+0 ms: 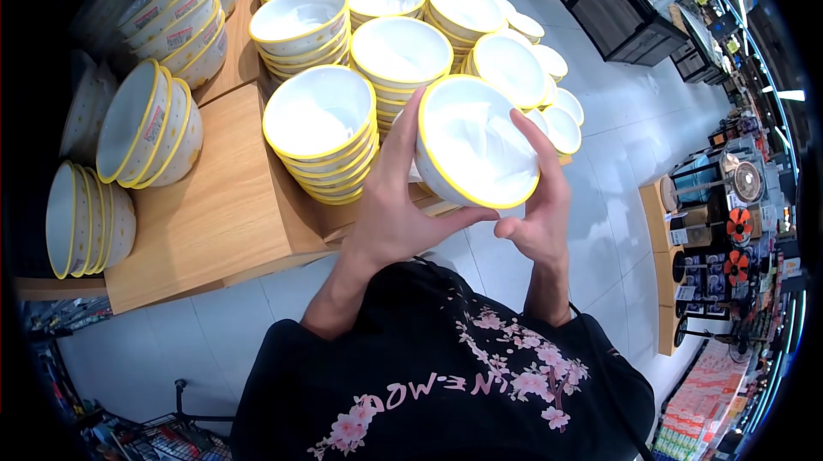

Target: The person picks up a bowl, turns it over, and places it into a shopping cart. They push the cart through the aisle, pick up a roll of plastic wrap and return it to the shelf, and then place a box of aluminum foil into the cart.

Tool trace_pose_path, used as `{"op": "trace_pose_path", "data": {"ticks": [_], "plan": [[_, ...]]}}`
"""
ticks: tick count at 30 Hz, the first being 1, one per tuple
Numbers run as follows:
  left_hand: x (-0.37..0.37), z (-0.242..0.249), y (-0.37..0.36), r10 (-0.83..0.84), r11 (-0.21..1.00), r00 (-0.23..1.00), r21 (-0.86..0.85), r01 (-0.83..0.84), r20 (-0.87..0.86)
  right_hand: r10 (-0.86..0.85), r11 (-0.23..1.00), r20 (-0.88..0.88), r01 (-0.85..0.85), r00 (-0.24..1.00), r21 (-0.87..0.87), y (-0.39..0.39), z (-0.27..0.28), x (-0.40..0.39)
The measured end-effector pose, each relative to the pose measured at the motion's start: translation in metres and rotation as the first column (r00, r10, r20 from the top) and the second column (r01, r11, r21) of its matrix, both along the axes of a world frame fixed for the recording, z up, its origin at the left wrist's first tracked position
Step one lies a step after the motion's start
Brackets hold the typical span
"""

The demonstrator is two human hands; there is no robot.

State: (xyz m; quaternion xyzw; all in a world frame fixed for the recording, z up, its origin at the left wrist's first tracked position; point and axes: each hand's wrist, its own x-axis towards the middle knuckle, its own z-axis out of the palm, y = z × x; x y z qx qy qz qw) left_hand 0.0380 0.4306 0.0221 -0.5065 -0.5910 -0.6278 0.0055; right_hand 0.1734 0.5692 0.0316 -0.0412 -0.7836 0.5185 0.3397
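"Where is the bowl [467, 137]?"

"Up in both hands, just beside the nearest stack of bowls [319, 118] on the wooden worktop [206, 178]. It is tilted, so its white inside faces the wearer."

"And the fingers?"

"They brace it from both sides. The left hand [390, 216] lies along the outer wall, its thumb reaching in under the near edge. The right hand [544, 191] curls at the opposite side, one fingertip at the yellow rim, its thumb bent below. The parts behind the bowl I cannot see."

"Heavy, would you say?"

"Light to moderate, I'd guess. The wall seems thin and stiff, so it shouldn't give under a squeeze."

"Slippery?"

"Probably a little; the surface looks smooth and glossy. Something crinkled and clear, like plastic film [497, 148], shows inside, and if it wraps round the outside as well, it could slide under the skin."

"Fragile?"

"I can't tell the material. If it is ceramic or glazed metal, a knock could chip that rim, so I'd treat it as breakable."

"Best place to take hold?"

"Opposite sides of the wall, just below the rim, palms supporting the curve. Gripping loose film alone would be a poor hold."
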Motion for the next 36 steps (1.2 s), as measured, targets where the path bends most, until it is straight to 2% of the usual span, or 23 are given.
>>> {"op": "trace_pose_path", "data": {"ticks": [1, 3, 5, 8, 13, 18, 19, 21, 22, 23, 24, 25, 27, 28, 29, 31, 32, 34, 36], "plan": [[-0.001, -0.002, 0.000, 0.001, 1.000, 1.000, 0.000, -0.001, -0.001, -0.005, 0.999, 0.005, 0.005, 1.000, 0.036, 0.000, 0.000, 0.000], [-0.004, -0.005, -0.002, -0.066, 0.998, 0.982, 0.017, 0.064, 0.178, -0.008, 0.997, 0.009, 0.007, 1.000, 0.071, -0.002, 0.000, -0.001], [-0.005, 0.001, -0.004, -0.068, 0.998, 0.982, 0.027, 0.064, 0.175, -0.011, 0.997, -0.068, 0.007, 0.998, -0.071, -0.007, -0.001, -0.004], [-0.008, 0.014, -0.004, -0.075, 0.996, 0.989, 0.047, 0.069, 0.129, -0.046, 0.989, -0.141, 0.024, 0.989, -0.149, -0.012, 0.004, -0.007], [-0.008, 0.027, 0.005, -0.114, 0.988, 0.993, 0.110, 0.109, 0.042, -0.056, 0.985, -0.156, 0.029, 0.986, -0.171, -0.011, 0.009, -0.005], [-0.010, 0.023, 0.011, -0.250, 0.962, 0.947, 0.161, 0.219, 0.204, -0.025, 0.988, -0.147, 0.002, 0.989, -0.153, -0.009, 0.009, -0.004], [-0.010, 0.022, 0.012, -0.253, 0.962, 0.946, 0.161, 0.223, 0.203, 0.017, 0.979, -0.168, -0.051, 0.986, -0.199, -0.009, 0.009, -0.004], [-0.011, 0.020, 0.014, -0.270, 0.959, 0.911, 0.165, 0.228, 0.312, 0.058, 0.964, -0.190, -0.104, 0.980, -0.243, -0.006, 0.006, -0.005], [-0.009, 0.019, 0.015, -0.271, 0.959, 0.911, 0.165, 0.228, 0.312, 0.088, 0.970, -0.127, -0.114, 0.988, -0.214, -0.002, 0.000, -0.005], [-0.008, 0.018, 0.017, -0.330, 0.941, 0.846, 0.214, 0.261, 0.419, 0.117, 0.975, -0.063, -0.127, 0.991, -0.183, 0.001, -0.007, -0.006], [-0.006, 0.018, 0.019, -0.386, 0.920, 0.766, 0.267, 0.286, 0.513, 0.102, 0.983, -0.060, -0.110, 0.993, -0.147, 0.003, -0.018, -0.009], [-0.005, 0.017, 0.021, -0.387, 0.920, 0.768, 0.269, 0.284, 0.511, 0.104, 0.983, -0.061, -0.111, 0.993, -0.144, 0.005, -0.024, -0.012], [-0.003, 0.014, 0.023, -0.395, 0.917, 0.732, 0.277, 0.285, 0.555, 0.104, 0.989, 0.193, -0.082, 0.976, -0.121, 0.003, -0.028, -0.019], [-0.002, 0.013, 0.025, -0.399, 0.916, 0.730, 0.279, 0.288, 0.555, 0.094, 0.989, 0.237, -0.065, 0.967, -0.130, -0.005, -0.023, -0.022], [-0.002, 0.011, 0.026, -0.403, 0.914, 0.726, 0.285, 0.289, 0.557, 0.089, 0.990, 0.237, -0.059, 0.967, -0.130, -0.008, -0.025, -0.025], [-0.001, 0.007, 0.029, -0.408, 0.912, 0.720, 0.289, 0.292, 0.561, -0.050, 0.996, 0.253, 0.031, 0.966, 0.081, -0.010, -0.030, -0.033], [-0.002, 0.006, 0.030, -0.402, 0.914, 0.730, 0.287, 0.285, 0.553, -0.052, 0.996, 0.253, 0.033, 0.966, 0.080, -0.012, -0.032, -0.036], [-0.002, 0.006, 0.030, -0.396, 0.916, 0.739, 0.288, 0.279, 0.544, -0.161, 0.987, 0.267, 0.148, 0.950, 0.071, -0.014, -0.035, -0.040], [0.000, 0.008, 0.029, -0.434, 0.900, 0.689, 0.322, 0.295, 0.581, -0.179, 0.983, 0.244, 0.164, 0.953, 0.080, -0.015, -0.036, -0.042]]}}
